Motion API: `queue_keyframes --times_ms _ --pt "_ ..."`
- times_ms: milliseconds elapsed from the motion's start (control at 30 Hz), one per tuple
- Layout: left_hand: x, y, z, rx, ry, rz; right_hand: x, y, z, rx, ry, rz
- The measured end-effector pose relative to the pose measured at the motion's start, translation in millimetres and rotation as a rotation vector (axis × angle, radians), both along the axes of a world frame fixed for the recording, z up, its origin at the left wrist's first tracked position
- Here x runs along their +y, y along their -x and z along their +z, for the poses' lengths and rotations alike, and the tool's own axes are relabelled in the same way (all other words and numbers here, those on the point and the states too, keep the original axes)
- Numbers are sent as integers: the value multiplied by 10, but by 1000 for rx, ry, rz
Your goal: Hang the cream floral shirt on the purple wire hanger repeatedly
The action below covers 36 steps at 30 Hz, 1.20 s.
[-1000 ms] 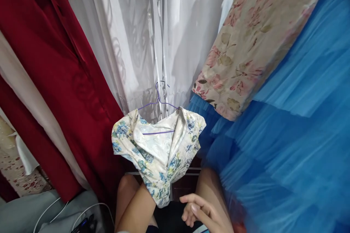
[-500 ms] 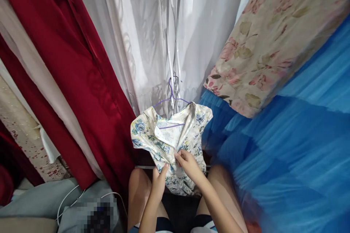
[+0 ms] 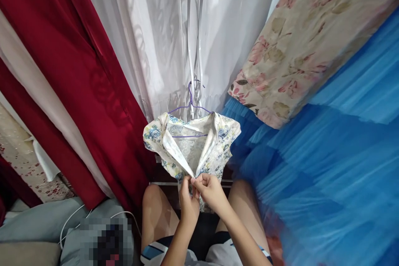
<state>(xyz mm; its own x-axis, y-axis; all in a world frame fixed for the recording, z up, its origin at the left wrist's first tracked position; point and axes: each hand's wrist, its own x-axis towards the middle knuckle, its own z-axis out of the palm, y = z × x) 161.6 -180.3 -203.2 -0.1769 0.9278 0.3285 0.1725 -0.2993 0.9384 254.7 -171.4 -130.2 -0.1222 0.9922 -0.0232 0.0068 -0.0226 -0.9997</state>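
A white floral blouse [image 3: 224, 139] with blue and yellow flowers hangs on a purple wire hanger [image 3: 190, 99]. Its front neckline lies open in a V, with the pale lining folded out. At the bottom of that V my left hand [image 3: 189, 201] pinches one front edge. Right beside it, my right hand [image 3: 210, 189] pinches the other edge, and the fingertips of both hands meet. Whatever small fastening may lie between the fingers is hidden. Much of the blouse's lower part is covered by the hands.
White ribbons [image 3: 190, 45] hang down to the hanger before a white curtain [image 3: 156, 37]. Dark red cloth [image 3: 102, 104] hangs left; a cream floral cloth [image 3: 274, 66] and blue tulle [image 3: 311, 166] hang right. Grey cushions [image 3: 40, 218] with a white cable [image 3: 67, 224] lie lower left.
My left hand has come up and right to meet my right hand at the front opening. The two front edges now come together in a V, and the neckline lies wider.
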Motion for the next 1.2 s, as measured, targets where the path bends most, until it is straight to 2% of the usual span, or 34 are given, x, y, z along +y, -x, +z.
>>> queue_keyframes --times_ms 133,267,367,433,500,567,633,700,800,867,933,1033,1100,1200 --pt "-5 63 104 161 -60 -74 226 -79 398 109 -69 -37" --pt "25 114 102 342 -96 -138 687 -161 1049 203 -257 -112" --pt "81 138 36 407 -103 -195 1029 -158 1475 315 -244 -149" --pt "124 163 5 417 -100 -209 1153 -136 1608 337 -217 -161" --pt "184 201 53 383 -117 -186 1166 -111 1610 296 -223 -128" --pt "286 256 248 314 -164 -127 1092 -89 1534 227 -271 -106" --pt "449 331 616 245 -244 -47 984 -76 1454 150 -341 -127" --pt "669 413 1101 234 -380 2 892 -75 1418 64 -402 -161" --pt "1013 502 1790 338 -572 -35 843 -85 1430 -31 -448 -169" --pt "1171 515 2074 464 -662 -56 874 -87 1422 -48 -462 -164" --pt "1243 498 2197 555 -729 -36 943 -75 1356 -67 -487 -187" --pt "1243 496 2215 559 -771 27 1067 -31 1153 -133 -517 -238" --pt "1249 587 2215 476 -760 103 1122 -5 990 -205 -509 -238" --pt "1377 928 2228 258 -699 294 1105 -5 782 -286 -446 -190"
